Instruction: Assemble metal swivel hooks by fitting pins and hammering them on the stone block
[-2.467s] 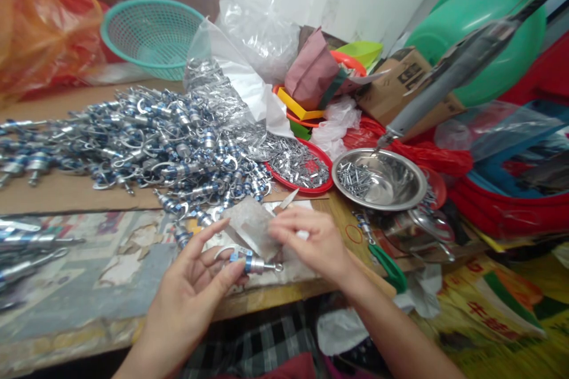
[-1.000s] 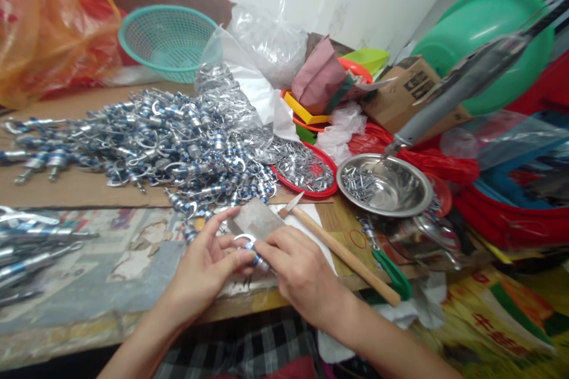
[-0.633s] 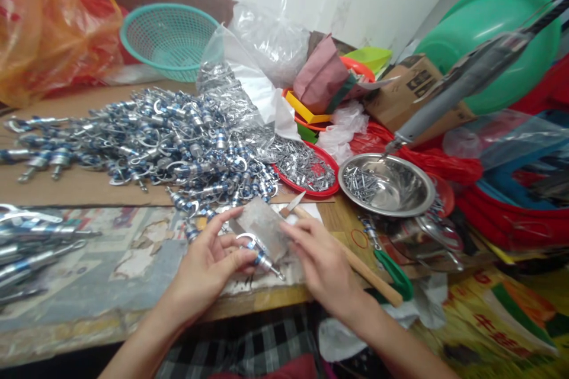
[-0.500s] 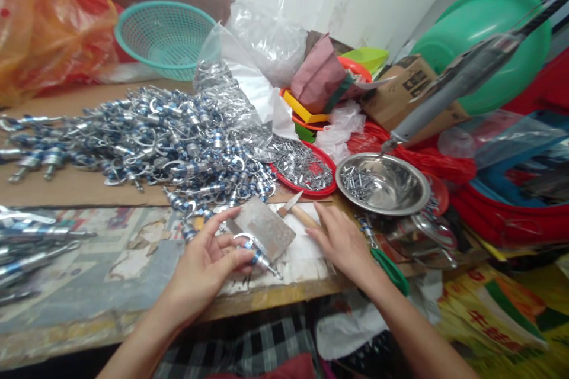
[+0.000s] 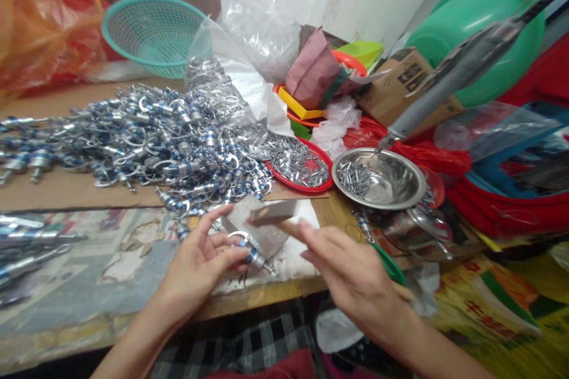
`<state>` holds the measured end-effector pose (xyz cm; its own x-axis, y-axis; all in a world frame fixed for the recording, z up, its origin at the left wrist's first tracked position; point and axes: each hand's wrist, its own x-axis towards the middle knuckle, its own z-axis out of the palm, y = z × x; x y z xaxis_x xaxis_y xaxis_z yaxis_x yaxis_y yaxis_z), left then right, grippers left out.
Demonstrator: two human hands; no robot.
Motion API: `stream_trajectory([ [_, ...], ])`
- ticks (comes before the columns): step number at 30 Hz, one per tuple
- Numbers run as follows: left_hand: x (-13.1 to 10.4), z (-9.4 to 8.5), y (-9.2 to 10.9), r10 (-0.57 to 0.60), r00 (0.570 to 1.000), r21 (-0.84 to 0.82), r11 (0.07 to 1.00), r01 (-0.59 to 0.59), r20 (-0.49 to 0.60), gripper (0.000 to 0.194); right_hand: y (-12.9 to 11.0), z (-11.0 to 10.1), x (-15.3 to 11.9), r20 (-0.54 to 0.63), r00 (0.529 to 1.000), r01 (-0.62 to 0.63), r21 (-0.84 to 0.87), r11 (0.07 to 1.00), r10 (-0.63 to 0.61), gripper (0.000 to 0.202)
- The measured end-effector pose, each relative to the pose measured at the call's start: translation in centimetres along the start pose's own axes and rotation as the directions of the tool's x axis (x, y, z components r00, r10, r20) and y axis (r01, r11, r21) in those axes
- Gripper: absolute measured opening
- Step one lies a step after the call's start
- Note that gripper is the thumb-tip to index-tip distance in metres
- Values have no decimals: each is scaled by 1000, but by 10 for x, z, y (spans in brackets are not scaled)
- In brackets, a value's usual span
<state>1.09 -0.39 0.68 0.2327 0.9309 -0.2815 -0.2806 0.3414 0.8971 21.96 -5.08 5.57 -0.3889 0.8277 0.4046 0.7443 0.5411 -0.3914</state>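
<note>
In my left hand [image 5: 207, 257] is a small blue-and-silver metal fitting [image 5: 252, 254] with a curved silver arm, pinched between thumb and fingers at the edge of a flat steel plate [image 5: 240, 217]. My right hand [image 5: 351, 272] is wrapped round the wooden handle of a hammer [image 5: 273, 212], whose motion-smeared head hangs over the plate. White paper [image 5: 306, 213] lies partly under the plate. A large heap of similar fittings [image 5: 146, 136] spreads behind and left of my left hand.
Beyond the plate, a red tray [image 5: 329, 174] holds flat metal bits and a steel bowl [image 5: 413, 189] holds pins. Above the bowl hangs a grey tool [image 5: 448, 83]. A teal basket [image 5: 155, 65] stands at the back left. More fittings [image 5: 33, 243] lie at the left edge.
My right hand has picked up the hammer from the paper and brought its head left over the plate. My left hand still holds the fitting by the plate.
</note>
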Motion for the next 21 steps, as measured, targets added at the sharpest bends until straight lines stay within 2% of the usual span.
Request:
stream_trajectory([
  [2,1,-1,-1,2,1000,4,1000,-2,6,78,0,5,-1,129,992,3,-95,995,10,52],
  [3,1,-1,-1,1,1000,7,1000,-1,4,78,0,6,-3,141,990,-2,-121,993,19,51],
  [7,1,0,-2,12,1000,11,1000,-11,-22,79,0,10,-13,78,996,-42,-59,997,46,50],
  [10,0,1,0,0,1000,17,1000,1,-32,79,11,15,-19,83,983,-167,43,985,163,42],
  [11,0,1,1,-5,999,31,999,6,-37,74,18,18,-19,49,972,-231,75,970,228,40],
  [13,-1,1,4,11,999,130,992,-5,-49,49,37,22,-15,-7,930,-364,96,926,366,39],
  [15,-2,1,6,78,995,302,952,-55,-65,21,57,26,-8,33,884,-467,43,883,466,38],
  [17,-2,-1,7,197,978,457,878,-144,-69,11,73,28,4,126,867,-480,-44,876,482,33],
  [19,-1,-2,7,311,949,534,812,-235,-55,9,85,27,21,137,878,-443,-129,887,458,29],
  [21,1,-3,5,395,918,553,773,-311,-36,8,93,25,43,59,906,-400,-204,893,420,30],
])
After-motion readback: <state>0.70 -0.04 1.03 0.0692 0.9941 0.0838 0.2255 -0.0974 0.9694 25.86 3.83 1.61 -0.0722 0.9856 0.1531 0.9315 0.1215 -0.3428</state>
